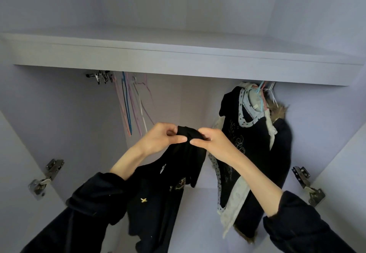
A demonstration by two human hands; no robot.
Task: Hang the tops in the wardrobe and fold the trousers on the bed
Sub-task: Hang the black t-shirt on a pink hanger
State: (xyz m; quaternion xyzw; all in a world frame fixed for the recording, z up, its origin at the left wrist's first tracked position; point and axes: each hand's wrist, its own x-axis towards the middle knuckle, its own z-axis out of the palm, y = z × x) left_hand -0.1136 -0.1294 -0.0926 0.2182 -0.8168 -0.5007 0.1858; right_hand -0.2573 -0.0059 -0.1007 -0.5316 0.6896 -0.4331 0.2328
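At the centre of the frame both hands were raised inside the wardrobe (59,124), working on a black top (158,189). The left hand (160,140) pinched a bunched fold of its upper edge between thumb and fingers, and the right hand (213,142) pinched the same fold just beside it, fingers curled into the cloth. The rest of the top hung down below the hands toward the lower centre, with a small gold cross mark on its front.

By my reading, the step in hand was the hanging of the tops: this one was held at what looked like its shoulder or neck, and no hanger could be seen in it, though cloth may have hidden one. The next move would call for a hanger from the empty hangers (130,104) at upper left, just behind the left hand, then threading it through the neck and hooking it under the shelf (178,54); the rail itself was hidden by the shelf edge.

At right, hung clothes (255,144) filled that side: a dark printed top, a pale star-print piece and a fur-trimmed coat. They hung close to the right hand and could crowd the new top. Door hinges (46,175) showed at both lower sides. No trousers or bed were in view.
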